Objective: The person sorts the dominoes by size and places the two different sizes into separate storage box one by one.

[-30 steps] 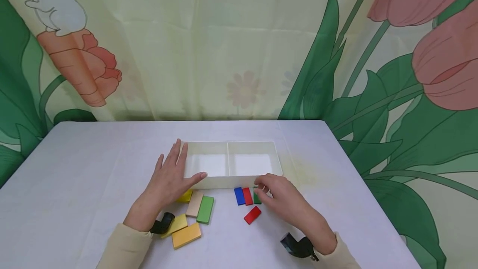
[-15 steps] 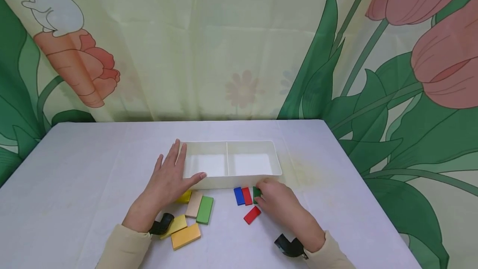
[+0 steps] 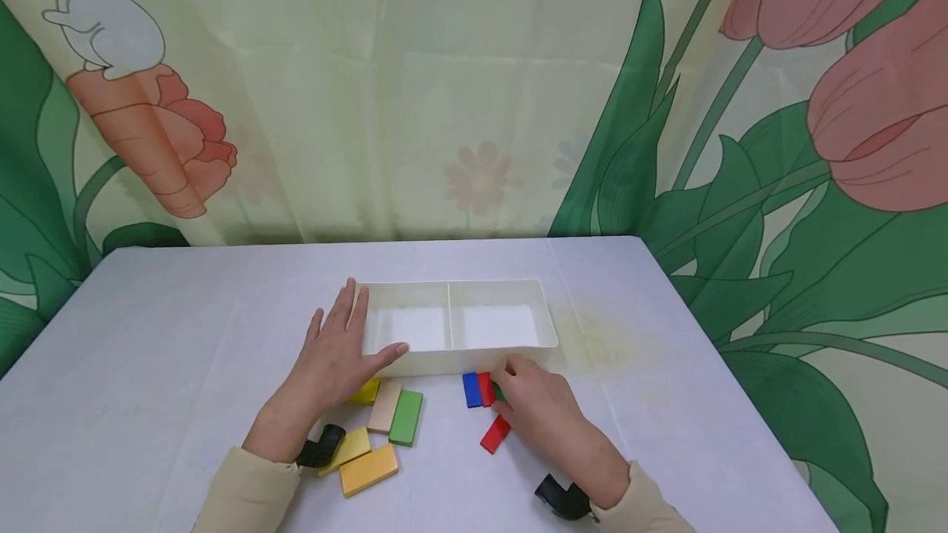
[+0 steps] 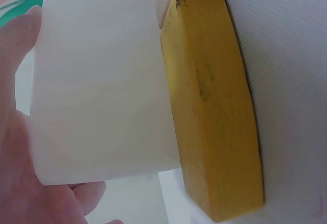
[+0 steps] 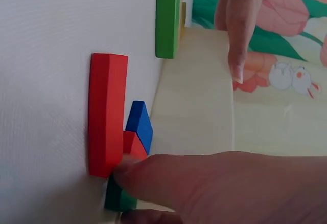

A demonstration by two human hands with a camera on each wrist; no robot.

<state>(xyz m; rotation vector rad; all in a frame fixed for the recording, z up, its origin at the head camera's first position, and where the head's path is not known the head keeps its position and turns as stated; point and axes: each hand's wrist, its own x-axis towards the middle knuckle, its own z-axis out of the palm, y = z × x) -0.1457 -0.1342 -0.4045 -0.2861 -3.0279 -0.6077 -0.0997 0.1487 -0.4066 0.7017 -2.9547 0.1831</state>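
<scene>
My left hand rests on the left front corner of a white two-compartment box, fingers stretched along its left side and thumb over the front rim. With thumb and fingers my right hand pinches a dark green block, mostly covered in the head view. Directly left of it, along the box's front wall, stand a red block and a blue block, side by side. Another red block lies slanted nearer me, close to the right thumb.
Before the box's left part lie a yellow block, a beige block and a light green block. Nearer me are a pale yellow block and an orange-yellow block. A white cloth covers the table.
My right hand has closed its fingers on the dark green block and moved left with it, against the upright red block. The slanted red block has shifted slightly. My left hand stays put.
</scene>
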